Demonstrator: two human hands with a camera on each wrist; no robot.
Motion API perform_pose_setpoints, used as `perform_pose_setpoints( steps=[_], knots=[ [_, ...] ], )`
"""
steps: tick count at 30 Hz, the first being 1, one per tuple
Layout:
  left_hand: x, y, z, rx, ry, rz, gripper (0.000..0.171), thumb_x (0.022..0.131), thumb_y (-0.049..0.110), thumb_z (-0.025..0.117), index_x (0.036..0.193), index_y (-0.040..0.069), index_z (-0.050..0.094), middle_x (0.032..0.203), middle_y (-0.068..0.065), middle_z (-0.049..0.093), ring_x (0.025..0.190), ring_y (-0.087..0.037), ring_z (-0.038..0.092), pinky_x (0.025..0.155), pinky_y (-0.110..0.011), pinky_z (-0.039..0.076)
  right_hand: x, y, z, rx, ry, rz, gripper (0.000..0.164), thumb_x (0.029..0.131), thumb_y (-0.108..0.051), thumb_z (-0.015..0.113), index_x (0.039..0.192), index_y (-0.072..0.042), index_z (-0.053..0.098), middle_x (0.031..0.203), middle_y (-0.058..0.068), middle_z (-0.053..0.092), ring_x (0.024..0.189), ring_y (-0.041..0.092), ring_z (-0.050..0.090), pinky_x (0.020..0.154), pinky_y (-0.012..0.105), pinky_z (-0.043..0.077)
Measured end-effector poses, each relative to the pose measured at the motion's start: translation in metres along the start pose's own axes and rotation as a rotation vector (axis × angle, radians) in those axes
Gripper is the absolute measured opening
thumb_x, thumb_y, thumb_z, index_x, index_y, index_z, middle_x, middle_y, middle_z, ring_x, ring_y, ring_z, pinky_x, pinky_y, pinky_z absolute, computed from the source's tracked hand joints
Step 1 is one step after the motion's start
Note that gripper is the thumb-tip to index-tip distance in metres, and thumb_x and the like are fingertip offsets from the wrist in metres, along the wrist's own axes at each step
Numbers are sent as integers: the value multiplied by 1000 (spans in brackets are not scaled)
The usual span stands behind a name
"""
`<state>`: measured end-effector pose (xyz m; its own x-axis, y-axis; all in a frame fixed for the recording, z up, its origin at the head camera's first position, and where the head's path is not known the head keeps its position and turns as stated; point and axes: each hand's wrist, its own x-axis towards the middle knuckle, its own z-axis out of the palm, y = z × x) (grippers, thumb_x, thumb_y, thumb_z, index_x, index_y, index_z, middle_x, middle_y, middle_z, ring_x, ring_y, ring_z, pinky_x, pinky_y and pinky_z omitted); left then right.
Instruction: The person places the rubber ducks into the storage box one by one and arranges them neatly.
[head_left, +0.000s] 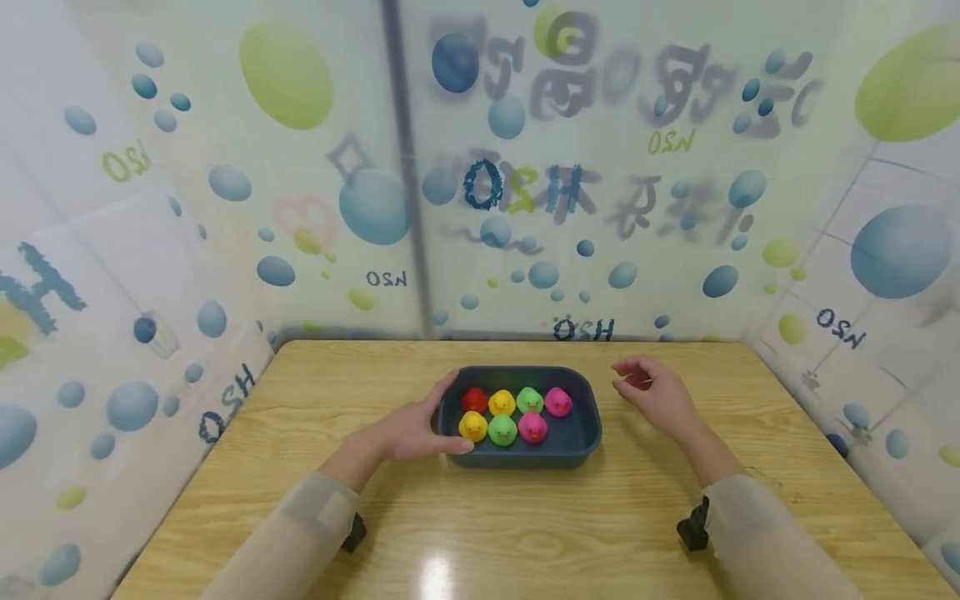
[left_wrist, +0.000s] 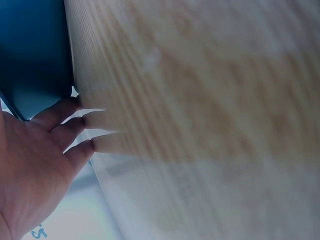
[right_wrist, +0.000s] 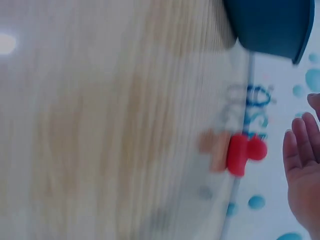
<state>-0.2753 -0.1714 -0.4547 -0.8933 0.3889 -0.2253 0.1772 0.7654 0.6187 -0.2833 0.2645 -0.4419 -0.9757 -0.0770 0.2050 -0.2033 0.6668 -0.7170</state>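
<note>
A dark blue rectangular tray [head_left: 572, 432] holds several small rubber ducks [head_left: 503, 430] in two rows: red, yellow, green and pink. My left hand [head_left: 412, 429] grips the tray's left end, its thumb over the front corner and the index finger at the back corner. In the left wrist view its other fingers [left_wrist: 60, 112] lie low beside the tray wall. To the right of the tray, my right hand [head_left: 660, 400] is raised with loosely bent fingers, holding nothing. The right wrist view shows a red duck [right_wrist: 237, 155] on the table, apart from that hand; the hand mostly hides it in the head view.
The wooden table [head_left: 525, 525] ends at its back edge against a pale curtain [head_left: 510, 292] printed with blue and green dots. The curtain also hangs along both sides. Each wrist carries a small black device [head_left: 693, 525].
</note>
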Motion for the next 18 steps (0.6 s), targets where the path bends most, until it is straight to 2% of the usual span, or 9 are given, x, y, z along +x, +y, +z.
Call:
perform_pose_setpoints(
  steps=[5, 8, 13, 18],
  knots=[
    [-1, 1, -1, -2, -5, 2, 121, 86, 76, 80, 173, 55, -2, 178, -21, 34, 153, -50, 49, 127, -69, 39, 3, 17, -13, 3, -24, 41, 39, 109, -20, 70, 142, -1, 66, 138, 24, 67, 116, 38, 67, 89, 33, 58],
    [-1, 1, -2, -5, -8, 7, 121, 87, 75, 80, 173, 53, -1, 178, -21, 34, 153, -50, 49, 126, -69, 39, 4, 23, -17, -10, -54, 72, 43, 109, -21, 70, 145, 1, 63, 143, 27, 63, 120, 41, 66, 91, 36, 61],
    [0, 0, -2, -6, -6, 10, 120, 86, 75, 80, 173, 54, -1, 179, -20, 33, 154, -49, 49, 127, -69, 39, 4, 29, -18, -51, -130, 93, 47, 108, -19, 71, 150, 1, 59, 147, 30, 58, 123, 45, 62, 98, 46, 62],
    [1, -1, -1, -7, -4, 6, 122, 84, 78, 80, 173, 56, -2, 179, -20, 33, 154, -49, 48, 127, -68, 38, 5, 34, -16, -104, -186, 108, 51, 107, -19, 72, 152, -1, 58, 147, 29, 60, 121, 44, 62, 99, 48, 60]
  ],
)
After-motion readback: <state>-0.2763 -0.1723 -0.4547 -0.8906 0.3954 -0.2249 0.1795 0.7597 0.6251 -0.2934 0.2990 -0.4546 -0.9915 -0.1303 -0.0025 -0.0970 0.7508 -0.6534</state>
